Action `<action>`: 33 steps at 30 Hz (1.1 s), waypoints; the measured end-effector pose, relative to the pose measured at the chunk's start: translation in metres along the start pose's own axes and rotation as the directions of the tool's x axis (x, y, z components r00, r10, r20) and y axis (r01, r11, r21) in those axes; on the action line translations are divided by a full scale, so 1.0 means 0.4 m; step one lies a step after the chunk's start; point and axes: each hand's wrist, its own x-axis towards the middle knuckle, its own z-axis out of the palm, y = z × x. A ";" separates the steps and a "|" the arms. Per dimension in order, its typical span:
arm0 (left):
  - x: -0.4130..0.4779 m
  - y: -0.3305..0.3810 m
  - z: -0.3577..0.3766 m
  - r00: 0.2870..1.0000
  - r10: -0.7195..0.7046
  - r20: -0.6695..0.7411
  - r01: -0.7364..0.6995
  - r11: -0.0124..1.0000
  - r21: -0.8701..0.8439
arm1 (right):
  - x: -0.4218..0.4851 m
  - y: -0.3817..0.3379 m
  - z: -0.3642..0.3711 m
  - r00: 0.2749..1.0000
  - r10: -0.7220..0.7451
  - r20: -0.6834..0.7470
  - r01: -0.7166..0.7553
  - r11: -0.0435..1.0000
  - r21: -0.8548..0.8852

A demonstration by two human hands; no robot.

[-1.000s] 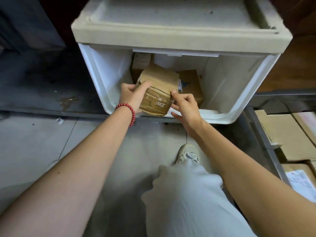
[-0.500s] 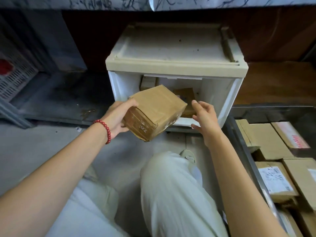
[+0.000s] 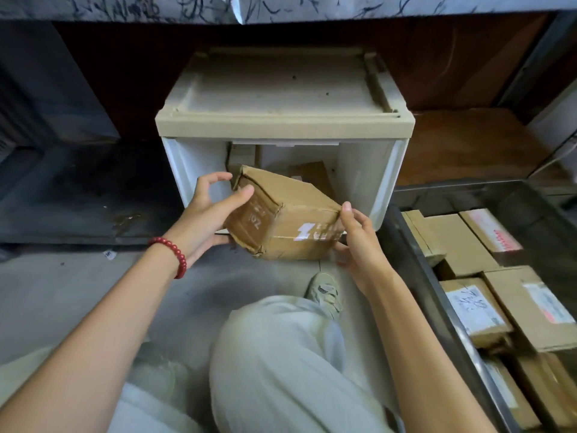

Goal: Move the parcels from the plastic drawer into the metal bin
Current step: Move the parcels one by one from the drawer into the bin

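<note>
A brown cardboard parcel with white print hangs tilted in front of the open white plastic drawer. My left hand grips its left end, thumb across the face. My right hand holds its right end with the fingertips. Two more parcels show inside the drawer: a narrow one at the back left and a flat one behind the held parcel. The metal bin stands at the right with several parcels in it.
The drawer's beige unit top juts out above. My knee in pale trousers and a shoe lie below the parcel. A dark low platform is at the left, grey floor in front of it.
The parcel came out of the drawer held in both hands, then in the left hand alone. Now it has turned, and my right hand has taken hold of its right end again.
</note>
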 end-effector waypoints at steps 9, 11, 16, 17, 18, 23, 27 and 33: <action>0.017 -0.026 -0.009 0.997 -0.073 0.001 0.072 0.984 0.165 | 0.006 0.000 -0.017 0.999 -0.026 0.030 0.027 0.999 -0.019; 0.018 -0.026 -0.005 0.998 -0.063 -0.001 0.062 0.981 0.184 | 0.006 0.007 -0.017 0.998 -0.027 0.053 0.028 0.999 -0.032; 0.026 -0.022 0.005 0.999 -0.038 0.026 0.032 0.978 0.208 | 0.009 0.017 -0.019 0.995 -0.049 0.089 0.057 0.994 -0.091; 0.028 -0.022 0.008 0.999 -0.028 0.030 0.021 0.978 0.208 | 0.008 0.017 -0.020 0.995 -0.052 0.091 0.060 0.993 -0.097; 0.030 -0.023 0.011 1.000 -0.008 0.030 0.001 0.976 0.218 | 0.007 0.017 -0.021 0.995 -0.048 0.090 0.057 0.994 -0.097; 0.040 -0.027 0.027 0.990 0.142 0.008 -0.135 0.919 0.370 | 0.002 0.019 -0.020 0.992 0.023 0.125 -0.009 0.994 -0.109; 0.043 -0.015 0.033 0.975 0.222 0.001 -0.208 0.912 0.354 | 0.001 0.028 -0.018 0.981 0.064 0.183 -0.047 0.994 -0.094; 0.060 -0.016 0.023 0.983 0.178 -0.053 -0.152 0.935 0.319 | 0.015 0.018 -0.046 0.978 -0.039 0.204 0.030 0.998 0.048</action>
